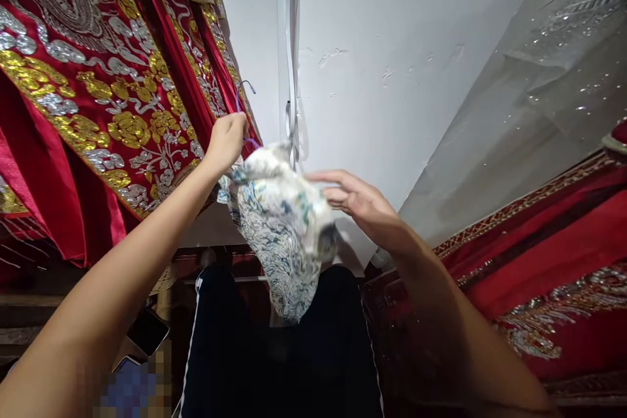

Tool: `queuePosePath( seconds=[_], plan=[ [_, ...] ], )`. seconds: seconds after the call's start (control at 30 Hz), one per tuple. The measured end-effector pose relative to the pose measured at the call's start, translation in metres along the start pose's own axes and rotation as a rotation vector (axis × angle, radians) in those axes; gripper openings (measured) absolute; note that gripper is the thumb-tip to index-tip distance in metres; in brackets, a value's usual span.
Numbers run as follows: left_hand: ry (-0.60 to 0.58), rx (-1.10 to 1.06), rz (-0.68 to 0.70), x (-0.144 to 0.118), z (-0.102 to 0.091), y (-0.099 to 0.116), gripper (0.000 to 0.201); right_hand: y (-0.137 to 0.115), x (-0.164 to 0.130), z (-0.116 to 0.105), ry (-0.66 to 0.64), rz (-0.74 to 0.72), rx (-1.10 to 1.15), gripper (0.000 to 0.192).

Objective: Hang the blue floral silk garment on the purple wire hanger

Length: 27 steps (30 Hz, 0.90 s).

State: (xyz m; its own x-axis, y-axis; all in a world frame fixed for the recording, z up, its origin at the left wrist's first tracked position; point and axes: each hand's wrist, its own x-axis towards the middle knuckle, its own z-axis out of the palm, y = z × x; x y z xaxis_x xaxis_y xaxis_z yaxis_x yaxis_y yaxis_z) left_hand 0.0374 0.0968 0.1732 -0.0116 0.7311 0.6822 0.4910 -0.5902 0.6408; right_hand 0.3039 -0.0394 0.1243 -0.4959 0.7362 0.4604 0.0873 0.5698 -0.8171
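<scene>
Two hands: work apart, at either side of the printed cloth (279, 235).
Left hand (229, 138): sits at 10 o'clock, closed in a fist around the blue hanger (238, 102); cannot tell about any fabric pinched in too.
Right hand (362, 204): reaches in between 3 and 4 o'clock, loosely open, fingers pointing toward 9; just beside or lightly touching the printed cloth, too blurred to say which.
Blue hanger: pokes up from the fist toward 1 o'clock, with a thin hook, bare and curled over at the tip.
Step in hand: appears to be settling the printed cloth on the blue hanger, left steadying, right straightening.
Next move: probably calls for drawing the near edge out toward 4 o'clock with the right fingers, without loosening the left grip.
Printed cloth: hangs at 7 o'clock from centre, in front of the dark trousers (274, 372), tapering to a rounded end at 6.
Look: shows white ground with blue, green and dark flecks; finely crinkled below, smeared by motion above; seems light and floppy, likely to slip or bunch.
Surroundings: include a red embroidered drape (130, 130) at 10 o'clock, a clear plastic sheet (514, 104) at 2, red beaded fabric (548, 235) at 4 and a phone (149, 332) at 8.
</scene>
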Motion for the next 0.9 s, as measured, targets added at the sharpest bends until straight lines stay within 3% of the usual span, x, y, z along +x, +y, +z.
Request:
queuePosePath(
  seconds=[0.07,0.17,0.27,0.33,0.4,0.47,0.57,0.67,0.77,0.83,0.9],
  plan=[
    [-0.076,-0.139,-0.009,-0.022,-0.002,0.011,0.052,0.013,-0.002,-0.001,0.021,0.014,-0.022,0.050],
    [-0.226,-0.288,-0.057,-0.055,-0.005,0.042,0.060,0.030,0.004,0.006,0.156,-0.016,-0.221,0.045],
    [-0.365,-0.384,-0.133,-0.082,-0.010,0.074,0.063,0.038,0.013,0.022,0.137,-0.107,-0.381,0.054],
    [-0.434,-0.398,-0.178,-0.092,-0.013,0.090,0.064,0.039,0.018,0.030,0.161,-0.203,-0.447,0.044],
    [-0.434,-0.388,-0.200,-0.096,-0.018,0.100,0.063,0.039,0.020,0.032,0.239,-0.253,-0.482,0.027],
    [-0.377,-0.381,-0.196,-0.094,-0.023,0.104,0.060,0.038,0.019,0.026,0.359,-0.214,-0.498,0.026],
    [-0.351,-0.421,-0.258,-0.086,-0.038,0.093,0.049,0.040,0.013,0.005,0.607,-0.080,-0.578,0.036],
    [-0.542,-0.522,-0.498,-0.077,-0.059,0.064,0.040,0.047,0.007,-0.028,0.787,0.033,-0.706,0.039],
    [-0.689,-0.591,-0.709,-0.072,-0.071,0.031,0.038,0.059,0.007,-0.060,0.849,0.129,-0.808,0.041],
    [-0.573,-0.614,-0.715,-0.070,-0.068,0.015,0.034,0.063,0.012,-0.074,0.858,0.180,-0.851,0.043],
    [-0.359,-0.637,-0.652,-0.071,-0.060,0.005,0.028,0.061,0.020,-0.080,0.843,0.221,-0.866,0.044]
  ],
)
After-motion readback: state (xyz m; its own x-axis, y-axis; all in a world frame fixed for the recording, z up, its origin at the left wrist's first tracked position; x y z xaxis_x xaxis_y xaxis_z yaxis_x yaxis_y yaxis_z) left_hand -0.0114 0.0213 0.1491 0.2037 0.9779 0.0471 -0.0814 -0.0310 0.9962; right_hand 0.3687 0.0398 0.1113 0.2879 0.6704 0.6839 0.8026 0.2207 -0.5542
